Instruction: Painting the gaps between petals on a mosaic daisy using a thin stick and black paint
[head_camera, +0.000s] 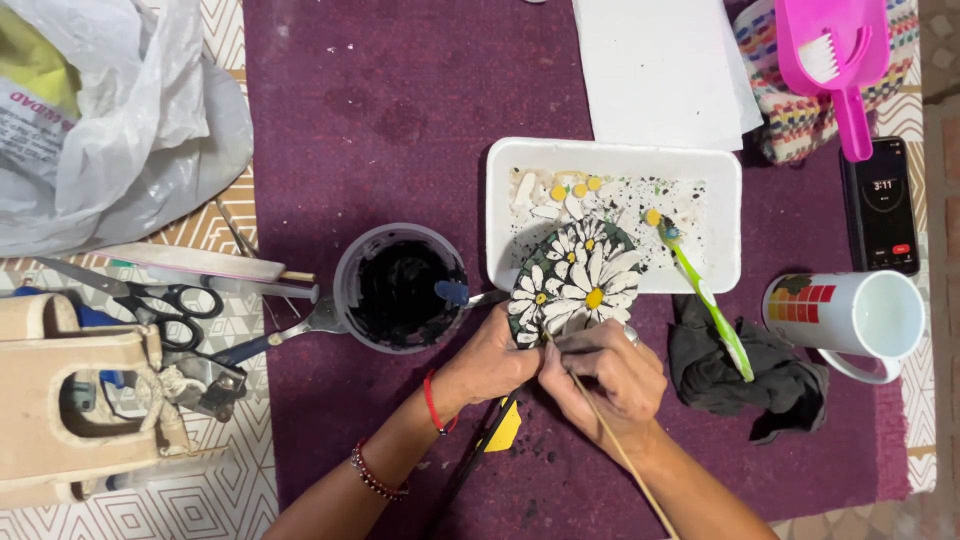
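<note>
My left hand (490, 362) grips the lower left edge of a round mosaic piece (578, 280) with white daisies on a dark ground, held tilted over the near rim of a white foam tray (720, 215). My right hand (610, 375) pinches a thin wooden stick (625, 455) whose tip touches the mosaic's lower edge. A clear plastic cup of black paste (400, 290) stands just left of the mosaic, with a blue-tipped tool resting in it.
A green toothbrush (710, 305) lies across the tray rim and a dark rag (750, 375). White mug (860, 315), phone (882, 205), pink dustpan (835, 60) and white paper (660, 65) lie right. Scissors (160, 305), pliers (265, 340), plastic bag (100, 110) sit left.
</note>
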